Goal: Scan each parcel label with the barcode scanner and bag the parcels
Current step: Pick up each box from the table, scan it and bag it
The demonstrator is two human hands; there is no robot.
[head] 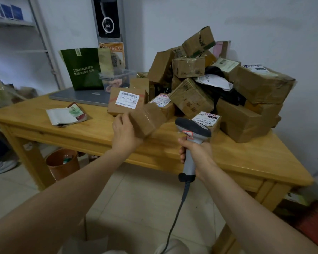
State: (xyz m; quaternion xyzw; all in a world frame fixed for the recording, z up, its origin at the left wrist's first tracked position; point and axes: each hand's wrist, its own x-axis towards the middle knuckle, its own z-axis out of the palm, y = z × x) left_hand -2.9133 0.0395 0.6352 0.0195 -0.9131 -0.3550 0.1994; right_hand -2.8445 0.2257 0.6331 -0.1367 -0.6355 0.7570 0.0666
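Left hand (124, 133) gripping small box (148, 119) above table edge (77, 142), right hand (197, 155) clasping scanner (192, 132)

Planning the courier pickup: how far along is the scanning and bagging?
No bagged parcel is visible, so it looks early. In hand: the left hand holds a small box, no label showing; the right hand grips the scanner. Left: the whole pile on the table.
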